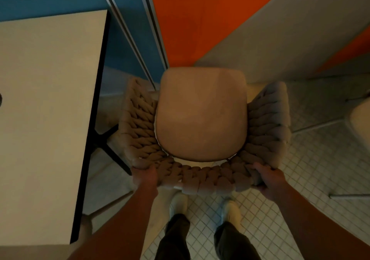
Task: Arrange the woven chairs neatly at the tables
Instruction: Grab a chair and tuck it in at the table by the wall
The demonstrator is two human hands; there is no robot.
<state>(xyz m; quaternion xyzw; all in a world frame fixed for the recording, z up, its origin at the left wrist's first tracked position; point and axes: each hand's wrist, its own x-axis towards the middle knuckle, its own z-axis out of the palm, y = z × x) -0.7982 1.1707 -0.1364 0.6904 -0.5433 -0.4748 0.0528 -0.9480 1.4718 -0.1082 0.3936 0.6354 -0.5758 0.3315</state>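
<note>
A woven chair point(202, 117) with a tan seat cushion and a thick braided beige backrest stands right below me, facing the wall. My left hand point(145, 174) grips the left rear corner of the braided backrest. My right hand point(269, 178) grips the right rear corner. A beige table point(46, 109) with a black edge stands to the left of the chair, its black cross base partly visible under it beside the chair's left arm.
The wall ahead is blue, orange and beige with a metal rail point(140, 31). The floor point(312, 175) has small white tiles. Part of another pale seat point(360, 123) shows at the right edge. My shoes are just behind the chair.
</note>
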